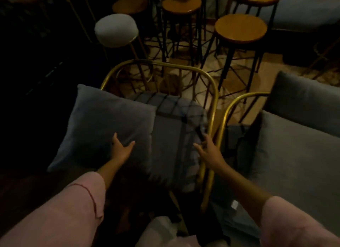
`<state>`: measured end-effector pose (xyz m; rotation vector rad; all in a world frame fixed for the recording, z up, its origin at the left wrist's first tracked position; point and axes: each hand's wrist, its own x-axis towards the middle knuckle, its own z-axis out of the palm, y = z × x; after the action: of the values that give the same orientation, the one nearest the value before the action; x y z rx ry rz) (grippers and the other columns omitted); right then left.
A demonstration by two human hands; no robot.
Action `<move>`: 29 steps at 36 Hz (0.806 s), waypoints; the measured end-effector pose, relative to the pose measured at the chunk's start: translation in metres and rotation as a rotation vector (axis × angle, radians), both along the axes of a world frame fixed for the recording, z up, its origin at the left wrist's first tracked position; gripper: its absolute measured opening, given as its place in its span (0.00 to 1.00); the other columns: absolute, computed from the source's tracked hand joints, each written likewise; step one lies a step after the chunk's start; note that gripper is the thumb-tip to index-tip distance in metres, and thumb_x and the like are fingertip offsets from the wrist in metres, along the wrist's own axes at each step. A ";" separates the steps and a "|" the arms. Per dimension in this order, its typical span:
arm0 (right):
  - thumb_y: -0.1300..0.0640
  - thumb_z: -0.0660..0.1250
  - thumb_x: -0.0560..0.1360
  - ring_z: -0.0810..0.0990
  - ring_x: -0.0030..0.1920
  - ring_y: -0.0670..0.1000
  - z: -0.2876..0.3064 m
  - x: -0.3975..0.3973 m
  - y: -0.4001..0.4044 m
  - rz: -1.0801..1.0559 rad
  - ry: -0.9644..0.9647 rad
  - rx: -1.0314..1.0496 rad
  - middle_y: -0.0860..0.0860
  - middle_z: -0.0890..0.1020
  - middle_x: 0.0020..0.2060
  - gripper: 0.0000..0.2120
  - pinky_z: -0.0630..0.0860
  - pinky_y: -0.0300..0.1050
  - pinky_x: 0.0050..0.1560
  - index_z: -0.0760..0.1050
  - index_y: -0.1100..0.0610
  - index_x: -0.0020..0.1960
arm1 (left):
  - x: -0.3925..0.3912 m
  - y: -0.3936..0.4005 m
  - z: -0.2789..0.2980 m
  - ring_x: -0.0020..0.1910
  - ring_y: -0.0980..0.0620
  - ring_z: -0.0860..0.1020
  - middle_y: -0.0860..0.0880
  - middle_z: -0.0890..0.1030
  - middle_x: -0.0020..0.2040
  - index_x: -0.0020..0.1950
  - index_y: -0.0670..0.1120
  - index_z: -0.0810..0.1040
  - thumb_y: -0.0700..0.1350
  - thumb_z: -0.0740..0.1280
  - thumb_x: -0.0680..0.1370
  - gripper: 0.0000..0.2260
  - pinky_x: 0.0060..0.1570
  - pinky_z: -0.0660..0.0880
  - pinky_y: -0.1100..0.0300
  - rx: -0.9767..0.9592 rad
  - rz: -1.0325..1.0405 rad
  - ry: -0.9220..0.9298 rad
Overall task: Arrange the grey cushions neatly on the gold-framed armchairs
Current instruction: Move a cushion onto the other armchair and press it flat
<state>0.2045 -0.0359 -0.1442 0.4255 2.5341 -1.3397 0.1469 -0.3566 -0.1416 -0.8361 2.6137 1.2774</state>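
Head view showed the left hand (122,149) spread flat on a grey cushion (108,125) at centre left, the right hand (208,151) open-fingered, touching the gold-framed armchair (211,107) rail at centre.

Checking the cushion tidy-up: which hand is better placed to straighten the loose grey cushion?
Left. The left hand already rests on the loose grey cushion; the right hand is at the gold frame.
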 end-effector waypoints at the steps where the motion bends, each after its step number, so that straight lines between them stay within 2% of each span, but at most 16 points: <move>1: 0.46 0.67 0.77 0.80 0.61 0.59 -0.005 -0.008 -0.019 -0.016 -0.024 -0.023 0.59 0.80 0.62 0.32 0.76 0.57 0.62 0.61 0.56 0.75 | -0.007 -0.020 -0.002 0.77 0.40 0.60 0.37 0.58 0.78 0.80 0.41 0.52 0.44 0.73 0.74 0.41 0.76 0.57 0.49 -0.025 0.007 -0.008; 5: 0.47 0.65 0.79 0.79 0.63 0.61 -0.019 -0.043 -0.092 -0.034 -0.163 -0.077 0.60 0.80 0.62 0.30 0.73 0.49 0.62 0.60 0.58 0.75 | -0.040 -0.094 -0.007 0.77 0.39 0.59 0.38 0.57 0.79 0.80 0.45 0.53 0.46 0.73 0.74 0.41 0.76 0.58 0.46 -0.106 0.019 -0.045; 9: 0.40 0.63 0.77 0.79 0.62 0.60 -0.048 -0.080 -0.152 -0.032 -0.332 -0.133 0.57 0.82 0.57 0.35 0.74 0.53 0.64 0.57 0.56 0.77 | -0.083 -0.160 -0.013 0.78 0.39 0.56 0.40 0.58 0.79 0.80 0.45 0.54 0.46 0.75 0.72 0.42 0.76 0.56 0.42 -0.281 0.037 -0.035; 11: 0.40 0.63 0.77 0.76 0.65 0.60 -0.067 -0.098 -0.178 -0.075 -0.396 -0.198 0.60 0.79 0.63 0.37 0.72 0.53 0.66 0.57 0.57 0.77 | -0.104 -0.189 -0.015 0.79 0.39 0.54 0.41 0.57 0.80 0.80 0.46 0.53 0.49 0.75 0.71 0.44 0.76 0.55 0.40 -0.337 0.035 -0.075; 13: 0.42 0.64 0.78 0.72 0.69 0.61 -0.085 -0.116 -0.200 -0.142 -0.461 -0.269 0.61 0.72 0.71 0.36 0.69 0.50 0.67 0.56 0.60 0.77 | -0.124 -0.217 -0.023 0.79 0.39 0.55 0.42 0.55 0.80 0.80 0.48 0.52 0.54 0.76 0.69 0.47 0.75 0.56 0.39 -0.329 0.014 -0.098; 15: 0.45 0.64 0.79 0.72 0.68 0.61 -0.105 -0.134 -0.219 -0.209 -0.530 -0.316 0.62 0.70 0.70 0.36 0.70 0.48 0.62 0.56 0.64 0.77 | -0.143 -0.240 -0.036 0.78 0.38 0.55 0.42 0.52 0.81 0.80 0.52 0.49 0.61 0.75 0.67 0.51 0.75 0.58 0.39 -0.310 -0.013 -0.122; 17: 0.48 0.63 0.80 0.74 0.57 0.57 -0.124 -0.151 -0.231 -0.238 -0.595 -0.353 0.61 0.73 0.59 0.32 0.73 0.44 0.49 0.61 0.69 0.74 | -0.159 -0.254 -0.049 0.79 0.38 0.53 0.44 0.48 0.81 0.80 0.55 0.46 0.67 0.72 0.67 0.51 0.75 0.57 0.39 -0.305 -0.039 -0.159; 19: 0.48 0.59 0.82 0.74 0.48 0.54 -0.137 -0.166 -0.239 -0.225 -0.639 -0.390 0.58 0.73 0.53 0.26 0.68 0.40 0.35 0.69 0.69 0.69 | -0.171 -0.263 -0.062 0.79 0.38 0.52 0.45 0.48 0.81 0.80 0.57 0.45 0.71 0.68 0.66 0.51 0.75 0.56 0.38 -0.302 -0.043 -0.163; 20: 0.46 0.58 0.82 0.74 0.47 0.54 -0.144 -0.172 -0.243 -0.246 -0.642 -0.405 0.57 0.74 0.53 0.26 0.66 0.40 0.34 0.71 0.67 0.68 | -0.176 -0.267 -0.067 0.79 0.39 0.53 0.46 0.49 0.81 0.80 0.58 0.44 0.74 0.66 0.65 0.51 0.75 0.56 0.38 -0.306 -0.045 -0.156; 22: 0.42 0.57 0.81 0.76 0.56 0.58 -0.157 -0.182 -0.251 -0.300 -0.647 -0.465 0.58 0.75 0.58 0.29 0.68 0.41 0.41 0.71 0.63 0.70 | -0.183 -0.276 -0.080 0.79 0.39 0.55 0.47 0.51 0.81 0.79 0.59 0.44 0.77 0.63 0.62 0.53 0.74 0.58 0.37 -0.306 -0.054 -0.140; 24: 0.39 0.57 0.79 0.74 0.65 0.60 -0.168 -0.192 -0.259 -0.340 -0.650 -0.507 0.58 0.75 0.65 0.31 0.67 0.45 0.52 0.70 0.61 0.72 | -0.188 -0.282 -0.093 0.78 0.38 0.56 0.46 0.52 0.81 0.79 0.59 0.44 0.74 0.65 0.65 0.50 0.73 0.59 0.34 -0.293 -0.061 -0.125; 27: 0.34 0.57 0.77 0.76 0.62 0.59 -0.183 -0.204 -0.270 -0.396 -0.669 -0.606 0.57 0.76 0.67 0.36 0.71 0.50 0.59 0.71 0.61 0.71 | -0.191 -0.288 -0.107 0.78 0.37 0.58 0.44 0.54 0.80 0.79 0.60 0.44 0.70 0.68 0.68 0.48 0.71 0.60 0.33 -0.295 -0.055 -0.080; 29: 0.28 0.58 0.72 0.74 0.67 0.59 -0.194 -0.209 -0.272 -0.446 -0.645 -0.701 0.57 0.75 0.70 0.42 0.70 0.55 0.68 0.69 0.59 0.72 | -0.191 -0.288 -0.111 0.77 0.36 0.59 0.43 0.56 0.80 0.78 0.61 0.44 0.71 0.67 0.66 0.48 0.71 0.62 0.34 -0.300 -0.058 -0.044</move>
<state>-0.0043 -0.3075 -0.3380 1.0793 1.3872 -1.7530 -0.0442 -0.6447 -0.2522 -0.8095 2.8123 0.8541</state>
